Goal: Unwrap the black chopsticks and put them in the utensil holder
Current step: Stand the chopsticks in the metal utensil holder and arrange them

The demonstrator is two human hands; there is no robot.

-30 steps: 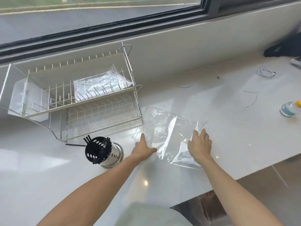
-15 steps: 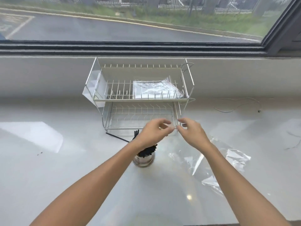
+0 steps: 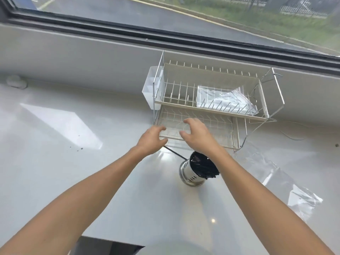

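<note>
we reach both bare arms out over a glossy white counter (image 3: 55, 162) beneath a window, our hands level with the lower tier of a two-tier wire dish rack (image 3: 211, 111). our left hand (image 3: 151, 139) hangs palm down at the rack's front left corner, fingers loosely curled and holding nothing that we can see; whether its fingertips touch the wire we cannot tell. our right hand (image 3: 197, 135) is just beside it, fingers spread and half bent in a wide, empty claw in front of the lower shelf. the two hands are near each other but apart.

the black chopsticks (image 3: 204, 166) stand bunched in the utensil holder (image 3: 191, 174), a shiny slotted metal cup on the counter just below our right wrist, which hides part of its rim. the sticks lean toward the right edge of the cup. one single black chopstick (image 3: 174, 153) lies flat on the counter, running from under our left hand toward the holder.

clear plastic wrapping (image 3: 287, 183) lies crumpled and flat on the counter to the right of the holder, catching the window light. a second clear plastic bag (image 3: 224, 102) rests on the right half of the rack's upper tier. a white plastic caddy (image 3: 150, 91) hangs on the rack's left end. a thin white cord (image 3: 292, 137) trails on the counter at far right.
</note>
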